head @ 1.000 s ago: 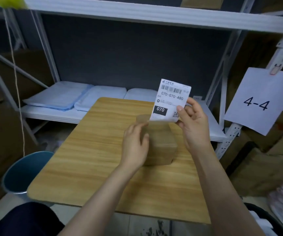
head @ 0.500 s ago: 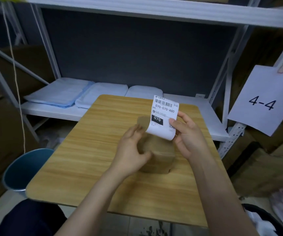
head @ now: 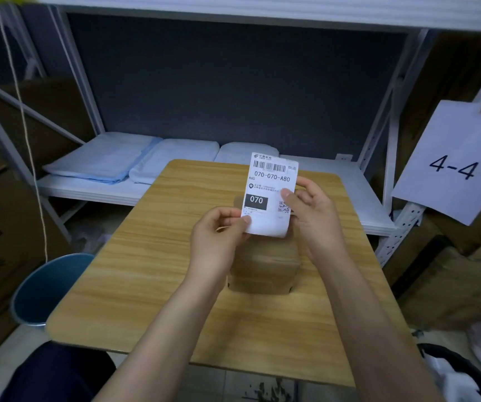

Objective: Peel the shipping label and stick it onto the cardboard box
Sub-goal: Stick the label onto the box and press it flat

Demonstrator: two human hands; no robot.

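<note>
A white shipping label [head: 268,184] with a barcode, "070-070-A80" and a black "070" block is held upright in the air above a small brown cardboard box [head: 262,265]. The box sits near the middle of a wooden table [head: 146,271]. My left hand [head: 219,236] pinches the label's lower left corner between thumb and fingers. On the label's right edge my right hand [head: 311,216] grips with the thumb on its face. The label's bottom edge curls back slightly. Both hands hide the box's top rear part.
A blue bin [head: 45,288] stands on the floor left of the table. Behind the table a white metal shelf [head: 88,187] holds folded pale blue packets [head: 103,158]. A paper sign reading "4-4" [head: 451,166] hangs at the right. Cardboard boxes flank both sides.
My left hand left the box and took hold of the label's lower left corner. The label dipped toward the box, then came back up flat and upright, held by both hands.
</note>
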